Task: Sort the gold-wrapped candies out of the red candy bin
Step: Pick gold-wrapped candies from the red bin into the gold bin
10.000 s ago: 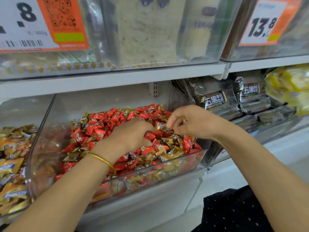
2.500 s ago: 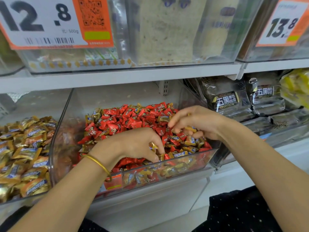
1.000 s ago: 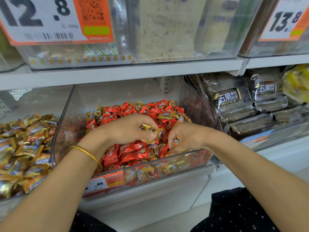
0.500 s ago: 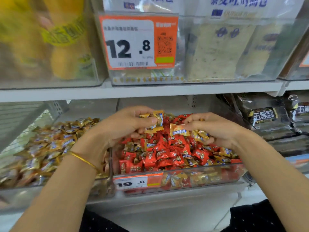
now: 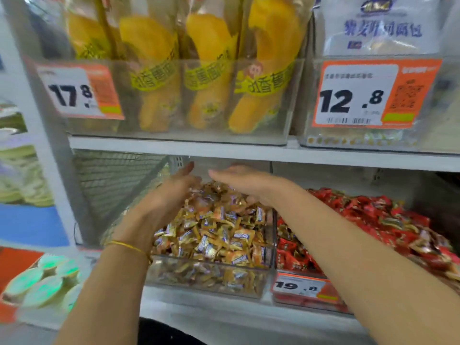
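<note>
Your left hand (image 5: 169, 195) and right hand (image 5: 249, 183) hover side by side, fingers straight and holding nothing, over a heap of gold-wrapped candies (image 5: 219, 230) in a clear bin (image 5: 206, 277) on the shelf. Just to its right sits the red candy bin (image 5: 308, 301), with a few gold wrappers among its red candies (image 5: 373, 215).

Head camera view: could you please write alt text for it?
The left hand and right hand are open over a clear bin of gold-wrapped candies on a shop shelf. The red candy bin, tagged 19.8, stands to its right.
</note>
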Demonstrator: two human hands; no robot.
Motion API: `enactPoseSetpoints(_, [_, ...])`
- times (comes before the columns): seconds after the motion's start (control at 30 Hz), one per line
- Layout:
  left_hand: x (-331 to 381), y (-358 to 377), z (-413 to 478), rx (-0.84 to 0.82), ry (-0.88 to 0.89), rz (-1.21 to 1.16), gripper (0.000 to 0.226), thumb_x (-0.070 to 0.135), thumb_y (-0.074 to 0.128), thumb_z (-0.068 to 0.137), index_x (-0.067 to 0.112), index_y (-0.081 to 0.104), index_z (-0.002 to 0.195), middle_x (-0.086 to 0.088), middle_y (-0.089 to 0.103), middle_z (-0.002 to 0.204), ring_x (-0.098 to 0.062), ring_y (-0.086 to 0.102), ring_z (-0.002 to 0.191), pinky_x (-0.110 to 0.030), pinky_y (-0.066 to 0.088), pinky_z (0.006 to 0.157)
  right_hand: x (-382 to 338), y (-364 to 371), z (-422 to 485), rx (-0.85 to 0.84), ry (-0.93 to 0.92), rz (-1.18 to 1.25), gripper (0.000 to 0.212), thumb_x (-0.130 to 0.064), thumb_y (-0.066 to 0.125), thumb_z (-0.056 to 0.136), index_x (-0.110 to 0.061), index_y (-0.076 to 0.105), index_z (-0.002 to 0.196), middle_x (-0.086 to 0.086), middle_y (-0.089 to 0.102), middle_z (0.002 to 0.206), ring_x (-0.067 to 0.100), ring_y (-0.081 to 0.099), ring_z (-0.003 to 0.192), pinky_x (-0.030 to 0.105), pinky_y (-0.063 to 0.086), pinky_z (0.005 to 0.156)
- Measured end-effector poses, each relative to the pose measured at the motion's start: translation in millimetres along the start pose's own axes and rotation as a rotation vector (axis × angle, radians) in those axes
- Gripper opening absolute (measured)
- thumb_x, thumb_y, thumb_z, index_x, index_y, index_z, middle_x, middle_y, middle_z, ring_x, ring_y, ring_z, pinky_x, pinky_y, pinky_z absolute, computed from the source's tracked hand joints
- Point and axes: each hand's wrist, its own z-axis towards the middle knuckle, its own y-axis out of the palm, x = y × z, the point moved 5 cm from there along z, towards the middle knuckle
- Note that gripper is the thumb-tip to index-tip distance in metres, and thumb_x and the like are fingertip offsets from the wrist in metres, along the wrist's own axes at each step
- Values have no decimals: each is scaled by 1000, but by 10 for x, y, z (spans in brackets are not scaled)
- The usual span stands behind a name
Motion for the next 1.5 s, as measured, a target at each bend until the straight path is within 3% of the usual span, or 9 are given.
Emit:
enactPoseSetpoints(0.1, [36,-8,23,-34,25,-8,54,7,40,93,25,32,143,-7,41,145,-25,37,133,-32,25,111,71,-40,-19,32,-9,234,57,-38,46,97,-16,29,146,3,26,153,25,38,133,38,46,100])
enactPoseSetpoints(0.27, [275,319,-147,-149,187,16,39,-9,34,91,12,58,113,-8,62,120,-20,58,114,-33,43,103,363,-439,-387,147,-138,307,35,6,50,93,-3,52,126,15,53,129,25,55,117,28,55,84])
enactPoseSetpoints(0.57, [342,1874,-351,-598,396,374,25,1,53,91,14,65,108,6,67,98,-2,64,94,-20,51,87,1399,-1379,-1257,242,59,129,17,10,50,90,1,64,95,18,66,89,20,71,74,30,60,68])
enactPoseSetpoints(0.77, [47,2713,-371,-867,680,930,30,21,68,83,22,68,114,0,56,125,-12,44,118,-20,28,101,1893,-1459,-1349,91,203,-160,22,12,61,82,-9,65,77,8,65,69,12,64,61,22,56,57])
enactPoseSetpoints(0.9, [-70,2749,-177,-744,664,1175,26,32,71,79,38,67,103,10,47,122,-14,34,116,-39,27,106,1979,-1399,-1338,54,172,-390,18,1,70,79,-10,71,92,-2,62,74,14,61,79,23,51,69])
enactPoseSetpoints(1.07, [-44,2596,20,-592,608,1307,26,32,70,79,40,63,102,13,42,124,-14,29,119,-36,21,99,2030,-1435,-1345,77,139,-653,39,-15,74,79,-13,65,116,-1,62,116,13,55,110,20,41,86])
enactPoseSetpoints(1.2, [-9,2622,3,-589,547,1265,30,42,71,76,38,64,105,10,41,125,-16,26,122,-41,19,104,2086,-1374,-1340,34,132,-586,49,-27,77,76,-12,61,119,1,59,118,14,55,103,24,46,86])
enactPoseSetpoints(1.4, [-61,2771,-30,-560,575,1386,31,42,69,78,34,63,107,1,38,126,-21,23,124,-41,21,105,2113,-1265,-1207,30,111,-888,44,-36,76,75,-15,62,112,-2,39,100,20,50,94,30,45,77])
enactPoseSetpoints(1.5, [-74,2776,-10,-554,577,1394,32,37,68,81,33,61,111,0,36,129,-22,22,126,-43,20,106,2116,-1262,-1207,-5,121,-956,42,-36,73,78,-13,62,112,1,43,108,25,54,97,32,47,74])
